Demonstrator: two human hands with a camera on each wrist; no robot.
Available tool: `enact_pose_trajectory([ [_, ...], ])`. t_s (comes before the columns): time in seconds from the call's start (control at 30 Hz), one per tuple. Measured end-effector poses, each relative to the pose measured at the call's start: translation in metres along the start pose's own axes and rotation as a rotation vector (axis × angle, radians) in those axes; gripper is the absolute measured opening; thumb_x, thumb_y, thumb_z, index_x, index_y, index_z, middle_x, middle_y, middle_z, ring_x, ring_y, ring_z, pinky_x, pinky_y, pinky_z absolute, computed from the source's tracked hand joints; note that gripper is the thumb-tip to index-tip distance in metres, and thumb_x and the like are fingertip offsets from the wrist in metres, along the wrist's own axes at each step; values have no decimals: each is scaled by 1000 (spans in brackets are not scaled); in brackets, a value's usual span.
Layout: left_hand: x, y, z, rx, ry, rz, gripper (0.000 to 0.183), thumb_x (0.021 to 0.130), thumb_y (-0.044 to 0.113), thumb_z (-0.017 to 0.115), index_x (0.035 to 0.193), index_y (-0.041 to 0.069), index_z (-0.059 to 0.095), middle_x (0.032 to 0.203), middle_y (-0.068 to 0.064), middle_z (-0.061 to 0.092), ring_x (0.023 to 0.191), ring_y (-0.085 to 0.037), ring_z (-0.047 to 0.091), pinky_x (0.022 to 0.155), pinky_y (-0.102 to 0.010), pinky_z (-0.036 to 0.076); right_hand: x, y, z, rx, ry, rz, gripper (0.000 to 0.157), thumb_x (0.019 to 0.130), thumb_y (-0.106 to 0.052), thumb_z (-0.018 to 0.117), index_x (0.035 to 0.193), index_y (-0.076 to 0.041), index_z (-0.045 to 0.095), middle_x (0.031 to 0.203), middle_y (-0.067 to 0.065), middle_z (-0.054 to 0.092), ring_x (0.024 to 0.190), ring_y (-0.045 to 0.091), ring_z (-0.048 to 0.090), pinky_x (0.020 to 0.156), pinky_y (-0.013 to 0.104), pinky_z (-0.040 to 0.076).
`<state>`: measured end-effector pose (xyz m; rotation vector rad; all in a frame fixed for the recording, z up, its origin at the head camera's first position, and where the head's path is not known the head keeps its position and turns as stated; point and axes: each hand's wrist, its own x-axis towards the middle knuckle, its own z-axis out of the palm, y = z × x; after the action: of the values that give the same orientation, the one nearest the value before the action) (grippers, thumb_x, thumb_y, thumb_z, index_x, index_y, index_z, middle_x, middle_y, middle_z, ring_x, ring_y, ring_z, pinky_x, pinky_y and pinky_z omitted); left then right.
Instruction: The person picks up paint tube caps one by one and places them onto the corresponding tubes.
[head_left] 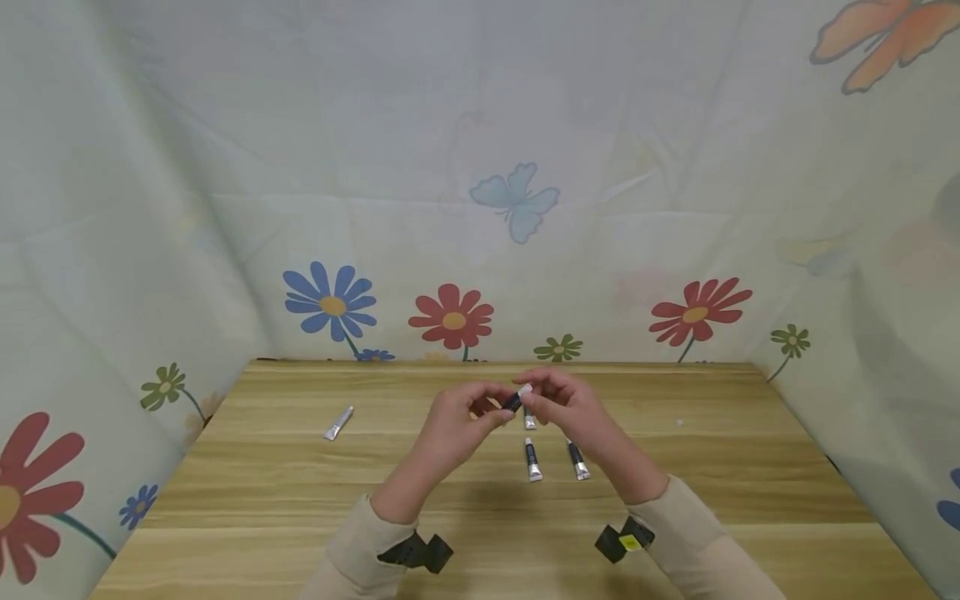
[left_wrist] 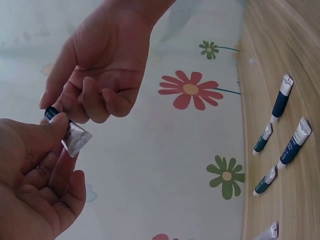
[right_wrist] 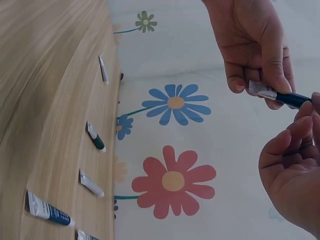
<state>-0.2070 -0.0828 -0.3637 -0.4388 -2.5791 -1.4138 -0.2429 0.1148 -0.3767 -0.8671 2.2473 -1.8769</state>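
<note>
Both hands hold a small paint tube [head_left: 513,402] with a dark blue body and a silver crimped end, raised above the table. My left hand [head_left: 456,422] pinches its body between thumb and fingers; in the left wrist view the silver end [left_wrist: 76,140] sticks out past the thumb. At the other end, my right hand [head_left: 573,407] has its thumb and fingertips around the cap, which they mostly hide in both wrist views. Below the hands lie more paint tubes: one dark tube [head_left: 532,460] in front, another [head_left: 577,460] to its right, and a partly hidden one [head_left: 529,419] behind.
A silver tube [head_left: 339,423] lies by itself on the left of the wooden table [head_left: 262,500]. Toward the right lies a tiny whitish thing [head_left: 679,422], too small to identify. A flower-printed cloth [head_left: 405,233] hangs behind the table and at both sides.
</note>
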Motion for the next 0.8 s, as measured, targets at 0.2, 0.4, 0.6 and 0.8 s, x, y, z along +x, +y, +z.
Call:
enact_pose_trajectory([
  [0.2, 1, -1, 1, -21, 6, -13, 19, 92, 9, 75, 111, 7, 76, 101, -8, 77, 81, -14, 64, 64, -19, 51, 0, 0, 0, 83, -3, 48, 39, 104, -19, 60, 125, 13, 59, 95, -19, 68, 82, 7, 55, 78, 24, 50],
  [0.4, 1, 0, -1, -39, 26, -52, 19, 92, 10, 75, 110, 7, 76, 100, -9, 77, 78, -13, 65, 62, -20, 50, -1, -3, 0, 69, 22, 26, 39, 106, -18, 56, 125, 16, 59, 86, -15, 64, 79, 5, 53, 74, 21, 47],
  [0.6, 1, 0, 1, -26, -4, -43, 18, 91, 9, 76, 109, 7, 76, 97, -8, 76, 77, -13, 62, 63, -20, 51, -1, -7, 0, 31, 65, 94, 31, 102, -12, 63, 118, 13, 61, 87, -16, 64, 79, 6, 54, 75, 21, 48],
  [0.8, 1, 0, 4, -6, -31, -1, 18, 91, 9, 76, 109, 9, 76, 100, -7, 77, 82, -14, 65, 70, -20, 54, 1, -4, 0, 23, 29, 98, 34, 100, -12, 65, 124, 12, 60, 87, -16, 63, 76, 8, 54, 73, 21, 49],
])
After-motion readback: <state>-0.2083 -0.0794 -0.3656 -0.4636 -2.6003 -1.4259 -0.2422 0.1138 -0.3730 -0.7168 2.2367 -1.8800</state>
